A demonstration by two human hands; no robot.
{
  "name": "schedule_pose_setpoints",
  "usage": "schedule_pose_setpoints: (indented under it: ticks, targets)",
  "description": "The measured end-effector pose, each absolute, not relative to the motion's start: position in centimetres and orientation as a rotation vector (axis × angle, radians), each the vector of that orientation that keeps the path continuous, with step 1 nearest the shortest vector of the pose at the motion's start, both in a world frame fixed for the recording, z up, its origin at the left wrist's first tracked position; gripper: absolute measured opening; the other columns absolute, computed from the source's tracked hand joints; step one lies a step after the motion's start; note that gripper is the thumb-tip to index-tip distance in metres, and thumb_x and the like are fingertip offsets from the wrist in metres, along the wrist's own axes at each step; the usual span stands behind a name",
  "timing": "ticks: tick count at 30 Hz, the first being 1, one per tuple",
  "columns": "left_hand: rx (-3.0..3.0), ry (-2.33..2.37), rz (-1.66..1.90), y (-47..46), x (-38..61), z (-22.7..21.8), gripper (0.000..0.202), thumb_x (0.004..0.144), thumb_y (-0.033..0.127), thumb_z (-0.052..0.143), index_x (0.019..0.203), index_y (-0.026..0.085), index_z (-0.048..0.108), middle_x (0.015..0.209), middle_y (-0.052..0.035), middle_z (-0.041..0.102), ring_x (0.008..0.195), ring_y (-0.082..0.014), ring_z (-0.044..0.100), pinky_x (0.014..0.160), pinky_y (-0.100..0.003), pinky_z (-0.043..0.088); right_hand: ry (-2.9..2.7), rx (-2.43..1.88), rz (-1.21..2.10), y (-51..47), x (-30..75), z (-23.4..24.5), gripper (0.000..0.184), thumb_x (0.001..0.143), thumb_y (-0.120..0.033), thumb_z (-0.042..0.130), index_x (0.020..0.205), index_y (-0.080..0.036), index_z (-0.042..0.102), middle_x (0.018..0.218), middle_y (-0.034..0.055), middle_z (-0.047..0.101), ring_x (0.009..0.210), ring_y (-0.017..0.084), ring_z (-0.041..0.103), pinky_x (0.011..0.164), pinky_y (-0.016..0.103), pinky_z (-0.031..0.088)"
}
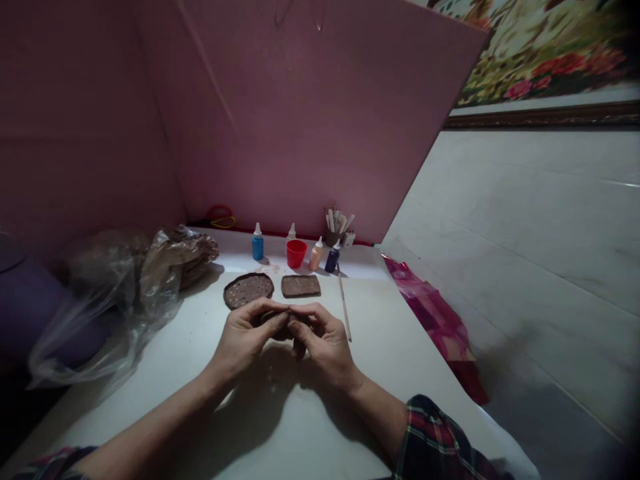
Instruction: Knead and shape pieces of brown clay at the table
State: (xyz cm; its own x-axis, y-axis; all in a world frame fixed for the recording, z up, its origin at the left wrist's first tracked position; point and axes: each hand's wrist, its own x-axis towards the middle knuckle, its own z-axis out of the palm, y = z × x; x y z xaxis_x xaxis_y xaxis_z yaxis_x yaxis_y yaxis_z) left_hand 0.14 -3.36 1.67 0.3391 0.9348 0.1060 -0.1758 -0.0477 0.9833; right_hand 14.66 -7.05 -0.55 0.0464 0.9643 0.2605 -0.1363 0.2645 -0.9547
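I have the small clay lump [283, 328] squarely between my left hand [247, 335] and right hand [323, 341], both curled closed on it, near the table's [395, 347] middle.

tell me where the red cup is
In the head view, the red cup stands between the blue bottle and the orange bottle, behind the rectangular slab.

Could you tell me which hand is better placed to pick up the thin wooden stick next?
Probably the right hand: the stick lies on the table just beyond its outer side, while the left hand sits across the clay lump that both hands pinch, so it would have to cross over.
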Motion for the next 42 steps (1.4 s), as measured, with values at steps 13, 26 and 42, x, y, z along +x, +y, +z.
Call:
schedule_pose_setpoints:
  ticks: [13, 26, 42]
  targets:
    - [1.283, 0.802, 0.927, -3.1, -0.1, 2.7, 0.032, 0.073, 0.034, 0.073, 0.097, 0.014, 0.071, 0.095, -0.0074, 0.073, 0.087, -0.0190, 0.066, 0.078, -0.027, 0.051, -1.453, -1.034, 0.829, -7.2, 15.6, 0.1, 0.037, 0.081, -0.024, 0.065, 0.116, -0.020, 0.052, 0.098, 0.0056, 0.065, 0.084, 0.017, 0.064, 0.077, 0.031, 0.052]
    - [1.378, 0.760, 0.936, -3.5, 0.1, 2.3, 0.028, 0.072, 0.032, 0.073, 0.092, 0.013, 0.072, 0.071, -0.0051, 0.070, 0.062, -0.0160, 0.064, 0.057, -0.026, 0.051, -1.163, -1.031, 1.070, -7.0, 14.9, 0.3, 0.027, 0.080, -0.039, 0.066, 0.092, -0.015, 0.062, 0.062, -0.0011, 0.063, 0.047, 0.010, 0.057, 0.046, 0.021, 0.046]
    - [0.747, 0.709, 0.858, -3.1, 0.2, 2.0, 0.042, 0.070, 0.031, 0.076, 0.107, 0.016, 0.062, 0.091, -0.0094, 0.070, 0.065, -0.0159, 0.065, 0.047, -0.023, 0.051, -1.258, -1.027, 1.014, -6.8, 15.6, -0.3, 0.053, 0.080, -0.044, 0.066, 0.124, -0.017, 0.053, 0.063, -0.0027, 0.058, 0.045, 0.008, 0.050, 0.044, 0.021, 0.042]
